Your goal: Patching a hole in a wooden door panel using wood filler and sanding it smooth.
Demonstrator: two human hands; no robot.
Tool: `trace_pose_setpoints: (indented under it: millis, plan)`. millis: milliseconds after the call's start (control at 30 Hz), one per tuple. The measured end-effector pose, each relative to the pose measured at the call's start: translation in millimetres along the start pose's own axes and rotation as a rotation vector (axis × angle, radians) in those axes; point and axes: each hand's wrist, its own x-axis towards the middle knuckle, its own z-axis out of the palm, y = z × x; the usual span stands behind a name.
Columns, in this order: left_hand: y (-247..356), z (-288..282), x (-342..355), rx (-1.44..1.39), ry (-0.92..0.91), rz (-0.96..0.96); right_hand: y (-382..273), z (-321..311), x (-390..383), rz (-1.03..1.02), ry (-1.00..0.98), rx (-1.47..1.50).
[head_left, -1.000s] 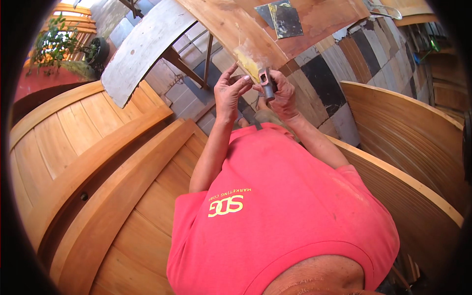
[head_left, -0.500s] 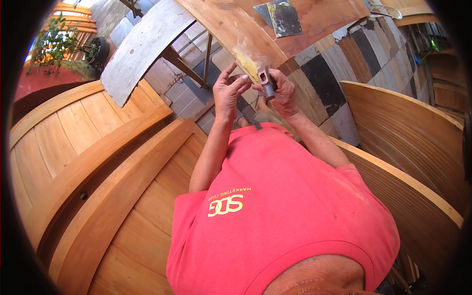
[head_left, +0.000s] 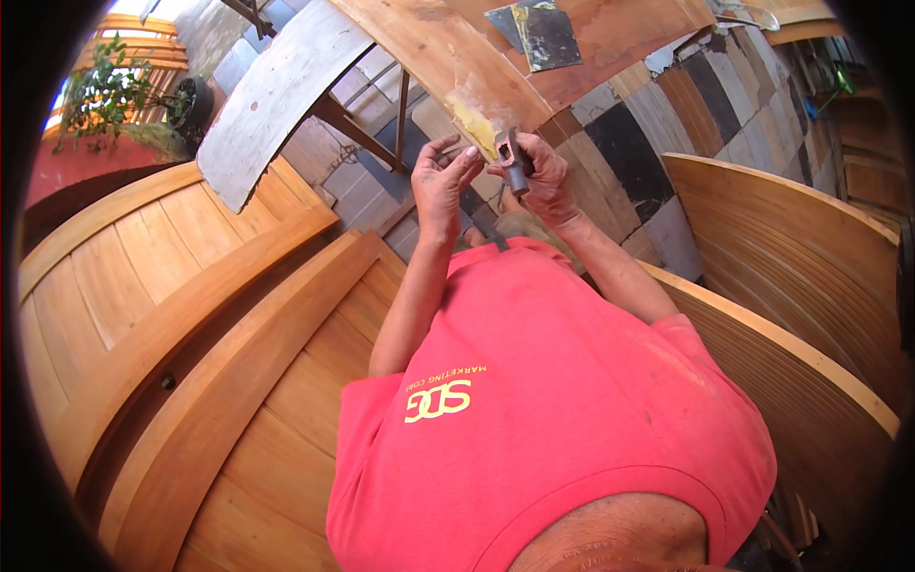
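Head view: right hand (head_left: 548, 179), fingers clenched round a hammer-like tool (head_left: 515, 170), near the wooden board (head_left: 434, 52); left hand (head_left: 439, 186), fingers curled (holding anything? can't tell). Yellow patch (head_left: 468, 116) already on board; tool work looks unfinished.

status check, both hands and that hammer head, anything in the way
Right hand gripping hammer head, handle unclear. Left hand alongside, fingers bent, grip unclear. Yellow-smeared wooden board close beyond both hands.

Bright daylight whitens upper left; outer edges bend.
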Motion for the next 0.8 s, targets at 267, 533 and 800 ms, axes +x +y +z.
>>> trace_pose_setpoints:
  millis: [267,533,800]
  plan:
    - [-12.0,-4.6,0.9,0.036,0.01,0.017,-3.4,2.4,2.1,-0.016,0.008,0.096]
    - [-14.7,-4.2,-0.2,-0.012,0.031,0.012,3.4,2.2,0.8,-0.053,0.026,0.021]
    - [-16.9,-2.0,-0.9,-0.055,0.041,0.018,1.7,0.1,0.9,-0.004,0.004,0.031]
